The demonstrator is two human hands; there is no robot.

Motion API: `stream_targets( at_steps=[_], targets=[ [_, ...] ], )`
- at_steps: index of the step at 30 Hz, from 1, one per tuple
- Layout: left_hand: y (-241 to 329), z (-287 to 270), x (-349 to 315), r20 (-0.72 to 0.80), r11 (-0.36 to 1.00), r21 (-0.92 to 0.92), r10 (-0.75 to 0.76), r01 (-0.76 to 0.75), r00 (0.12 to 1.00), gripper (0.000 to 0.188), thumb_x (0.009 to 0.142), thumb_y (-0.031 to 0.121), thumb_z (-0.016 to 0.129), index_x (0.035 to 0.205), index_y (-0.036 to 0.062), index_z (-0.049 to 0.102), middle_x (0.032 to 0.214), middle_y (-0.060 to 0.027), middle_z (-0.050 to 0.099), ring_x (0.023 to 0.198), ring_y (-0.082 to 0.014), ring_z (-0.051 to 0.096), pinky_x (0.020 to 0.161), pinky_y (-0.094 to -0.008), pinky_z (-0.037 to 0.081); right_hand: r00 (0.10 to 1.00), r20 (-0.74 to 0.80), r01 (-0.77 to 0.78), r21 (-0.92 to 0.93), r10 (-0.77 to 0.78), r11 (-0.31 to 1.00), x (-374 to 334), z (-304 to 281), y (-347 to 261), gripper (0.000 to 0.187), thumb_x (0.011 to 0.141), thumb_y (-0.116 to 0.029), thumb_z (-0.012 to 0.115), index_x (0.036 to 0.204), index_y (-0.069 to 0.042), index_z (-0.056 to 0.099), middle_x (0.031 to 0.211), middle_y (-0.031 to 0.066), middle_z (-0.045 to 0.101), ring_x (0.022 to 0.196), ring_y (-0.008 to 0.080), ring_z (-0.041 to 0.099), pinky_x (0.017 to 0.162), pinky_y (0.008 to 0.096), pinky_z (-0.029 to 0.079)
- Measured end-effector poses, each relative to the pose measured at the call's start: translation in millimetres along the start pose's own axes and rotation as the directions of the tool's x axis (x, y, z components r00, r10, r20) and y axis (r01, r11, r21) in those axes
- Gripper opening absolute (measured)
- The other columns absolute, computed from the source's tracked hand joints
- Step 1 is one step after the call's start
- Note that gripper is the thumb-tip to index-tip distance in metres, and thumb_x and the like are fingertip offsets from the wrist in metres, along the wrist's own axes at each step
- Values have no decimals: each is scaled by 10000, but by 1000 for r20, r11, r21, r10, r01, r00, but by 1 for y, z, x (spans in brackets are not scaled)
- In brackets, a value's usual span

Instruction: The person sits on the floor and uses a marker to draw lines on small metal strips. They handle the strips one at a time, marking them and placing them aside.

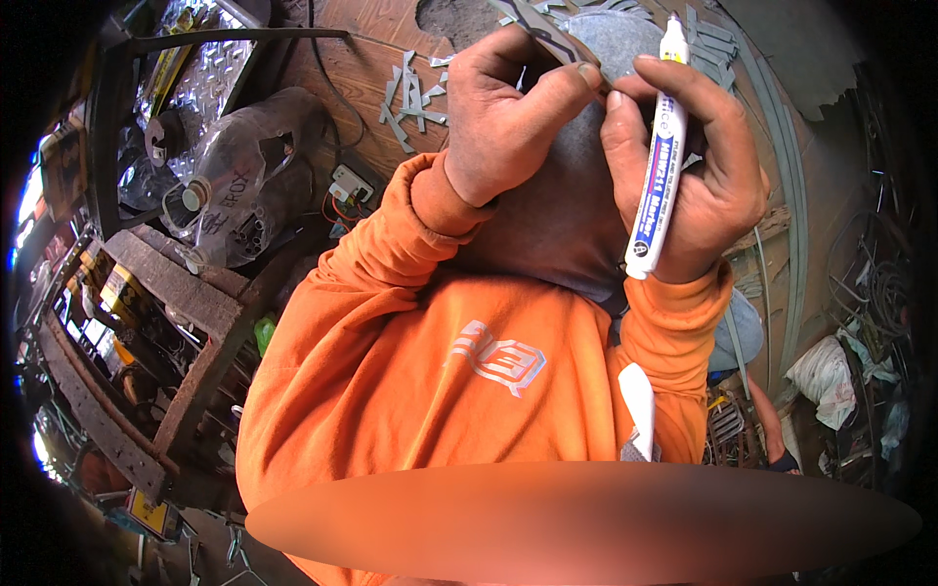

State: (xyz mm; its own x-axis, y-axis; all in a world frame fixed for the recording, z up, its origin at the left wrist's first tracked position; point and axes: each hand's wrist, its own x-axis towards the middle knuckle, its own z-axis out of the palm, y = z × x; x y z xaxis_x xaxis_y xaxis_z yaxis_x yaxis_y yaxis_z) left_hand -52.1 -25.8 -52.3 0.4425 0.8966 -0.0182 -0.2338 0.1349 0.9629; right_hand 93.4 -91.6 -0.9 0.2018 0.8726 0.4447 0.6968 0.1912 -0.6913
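Note:
My left hand [503,122] is closed in a pinch on a flat, thin grey piece [550,31] that carries dark lines and runs up past the top edge. My right hand [718,181] holds a white and blue marker [653,200] against its fingers, its narrow white end up. The thumb and forefinger of that hand meet close to my left thumb, at the near end of the grey piece. Whether they also pinch it is hidden. Both hands are raised in front of my body, above grey cloth over my legs.
Cut grey strips [415,93] lie scattered on the brown floor, with more strips [711,44] beyond my right hand. Long strips [787,186] run along the right. At left are a cut clear plastic jug [249,181] and a rusty metal frame [200,376]. A white sack [823,381] sits at right.

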Motion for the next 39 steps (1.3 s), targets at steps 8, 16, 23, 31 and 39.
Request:
stream_targets(
  at_steps=[8, 16, 23, 31, 39],
  targets=[
    [0, -1, 0, 9, 999, -39, -3, 3, 1000, 147, 936, 59, 656, 1032, -46, 694, 940, -97, 736, 848, -146, 676, 811, -269, 534, 1000, -15, 3, 6, -3, 1000, 0, 1, 1, 317, 836, 66, 788, 1136, 8, 703, 914, 93, 758, 833, 135, 724, 763, 257, 580],
    [-1, 5, 2, -89, 998, -66, -2, -4, 996, 147, 877, 100, 740, 937, -33, 735, 831, -67, 751, 749, -92, 667, 679, -251, 533, 1000, -22, 18, -7, -18, 1000, 0, 0, 2, 312, 824, 68, 792, 1117, 5, 710, 917, 89, 756, 822, 137, 727, 756, 257, 580],
    [0, 3, 0, -80, 999, -39, -19, 16, 997, 156, 870, 109, 747, 945, -27, 735, 815, -59, 742, 741, -90, 662, 672, -247, 525, 996, -87, 9, 19, -8, 1000, 2, 6, -1, 299, 755, 46, 775, 1040, -36, 736, 847, 89, 726, 744, 220, 695, 693, 315, 554],
    [13, -25, 18, -84, 981, -187, -62, 46, 995, 113, 965, 86, 675, 945, -24, 686, 821, -49, 696, 706, -88, 603, 652, -236, 476, 986, -97, 135, -48, -139, 990, 3, 11, 8, 291, 753, 41, 739, 1032, -42, 733, 809, 102, 682, 703, 273, 642, 648, 365, 517],
    [16, -13, -11, -90, 971, 238, -1, 22, 996, 260, 922, 156, 728, 732, -7, 659, 633, 16, 595, 591, -49, 490, 528, -252, 390, 986, -59, -154, 34, 156, 987, -33, -14, -6, 297, 927, 48, 714, 1203, 50, 608, 967, 117, 694, 880, 163, 665, 822, 292, 559]
  ],
)
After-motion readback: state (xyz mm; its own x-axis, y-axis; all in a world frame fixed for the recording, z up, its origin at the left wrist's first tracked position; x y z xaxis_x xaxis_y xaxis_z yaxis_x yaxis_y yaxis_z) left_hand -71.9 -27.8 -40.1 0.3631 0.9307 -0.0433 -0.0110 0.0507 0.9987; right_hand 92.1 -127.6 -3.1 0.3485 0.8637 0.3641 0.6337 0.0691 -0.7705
